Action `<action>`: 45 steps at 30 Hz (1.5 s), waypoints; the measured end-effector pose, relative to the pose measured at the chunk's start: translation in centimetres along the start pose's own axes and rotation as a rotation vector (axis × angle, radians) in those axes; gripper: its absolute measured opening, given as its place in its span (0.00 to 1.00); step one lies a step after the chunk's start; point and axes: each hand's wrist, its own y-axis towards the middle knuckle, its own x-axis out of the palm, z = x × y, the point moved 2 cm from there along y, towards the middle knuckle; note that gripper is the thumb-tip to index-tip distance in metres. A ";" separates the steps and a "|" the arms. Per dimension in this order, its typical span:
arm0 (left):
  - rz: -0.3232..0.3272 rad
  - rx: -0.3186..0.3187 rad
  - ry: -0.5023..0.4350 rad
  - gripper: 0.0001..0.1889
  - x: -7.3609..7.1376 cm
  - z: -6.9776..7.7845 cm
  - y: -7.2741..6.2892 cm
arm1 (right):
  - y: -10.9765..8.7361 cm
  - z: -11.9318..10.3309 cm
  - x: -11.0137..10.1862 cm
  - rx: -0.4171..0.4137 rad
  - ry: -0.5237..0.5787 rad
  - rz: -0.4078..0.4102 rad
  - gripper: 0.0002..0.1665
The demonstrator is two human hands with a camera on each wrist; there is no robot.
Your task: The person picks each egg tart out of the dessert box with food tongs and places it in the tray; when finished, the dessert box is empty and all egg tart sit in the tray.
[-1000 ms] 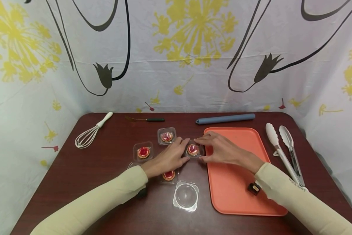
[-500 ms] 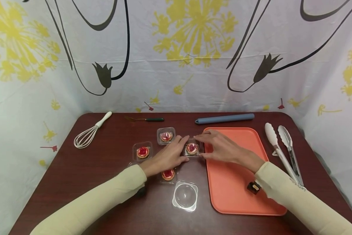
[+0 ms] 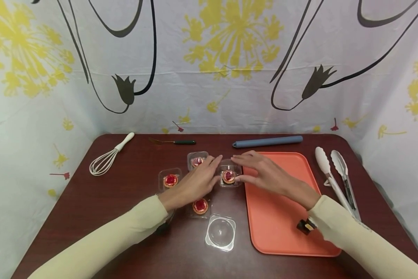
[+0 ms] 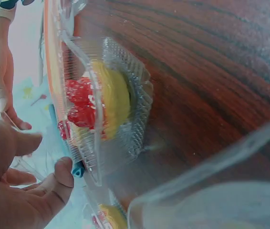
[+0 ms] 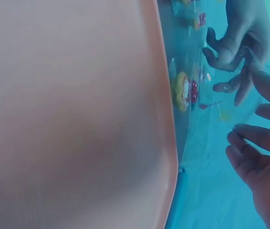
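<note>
Both hands are over a clear plastic container (image 3: 224,185) at the tray's left edge, with a small red-topped tart (image 3: 228,176) inside. Between the hands is a clear plastic lid (image 4: 27,166), raised above the container. My left hand (image 3: 197,179) pinches its left side with thumb and fingers. The opposite side is pinched by my right hand (image 3: 265,172), whose fingertips face the left hand's. Other tarts in clear containers sit around the left forearm: one red tart (image 3: 170,180) to its left, one red tart (image 3: 200,206) just below the hand, and one partly hidden tart (image 3: 197,162) behind it.
An orange tray (image 3: 275,228) lies under the right forearm. A loose clear lid (image 3: 220,232) rests left of it. Along the back are a whisk (image 3: 106,161), a green-handled fork (image 3: 184,142) and a blue rolling pin (image 3: 268,141). Two tongs (image 3: 338,186) lie at the right.
Both hands have risen slightly from the container, bringing the clear lid up with them. The left hand now covers part of the back tart's container. The loose lid and tray have stayed put.
</note>
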 end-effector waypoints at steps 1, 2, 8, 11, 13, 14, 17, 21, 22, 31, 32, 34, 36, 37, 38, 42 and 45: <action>0.008 0.002 -0.006 0.34 -0.2 0.1 -0.1 | 0.0 -0.2 -0.1 -0.012 0.008 0.011 0.36; 0.015 0.005 -0.011 0.33 -0.3 0.1 -0.2 | -0.1 -0.3 -0.1 -0.025 0.014 0.024 0.35; 0.054 0.035 -0.023 0.29 -0.8 0.5 -0.9 | -0.4 -1.1 -0.3 -0.077 0.027 0.088 0.34; 0.065 0.047 -0.026 0.28 -1.0 0.7 -1.3 | -0.4 -1.4 -0.5 -0.091 0.041 0.109 0.33; 0.063 0.050 -0.048 0.27 -1.1 0.9 -1.5 | -0.6 -1.7 -0.7 -0.100 0.053 0.122 0.32; 0.057 0.049 -0.057 0.27 -1.2 1.0 -1.6 | -0.7 -1.8 -0.8 -0.104 0.062 0.130 0.31; 0.037 0.053 -0.084 0.25 -1.3 1.4 -1.8 | -1.0 -2.1 -1.0 -0.112 0.096 0.153 0.28; 0.000 0.062 -0.110 0.22 -1.3 1.9 -2.1 | -1.5 -2.2 -1.0 -0.124 0.146 0.167 0.23; -0.006 0.063 -0.116 0.21 -1.3 2.0 -2.2 | -1.6 -2.2 -1.0 -0.129 0.155 0.167 0.22; -0.012 0.081 -0.190 0.17 -1.2 2.6 -3.1 | -2.5 -2.7 -0.6 -0.076 0.195 0.124 0.17; -0.011 0.089 -0.199 0.17 -1.1 2.7 -3.2 | -2.7 -2.8 -0.6 -0.058 0.199 0.123 0.17; -0.008 0.096 -0.214 0.16 -0.9 2.7 -3.3 | -3.1 -3.0 -0.5 -0.027 0.209 0.126 0.18; -0.006 0.092 -0.252 0.14 -0.8 2.9 -3.6 | -3.5 -3.1 -0.4 -0.001 0.211 0.136 0.19; -0.004 0.086 -0.275 0.14 -0.7 2.9 -3.7 | -3.7 -3.2 -0.3 0.010 0.218 0.140 0.19; -0.002 0.074 -0.303 0.13 -0.6 3.0 -3.8 | -3.8 -3.2 -0.2 0.022 0.227 0.144 0.18; 0.022 0.012 -0.409 0.15 -0.2 3.4 -4.3 | -4.4 -3.2 0.2 0.072 0.273 0.159 0.17; 0.054 -0.041 -0.463 0.16 0.1 3.5 -4.5 | -4.7 -3.2 0.6 0.107 0.299 0.174 0.16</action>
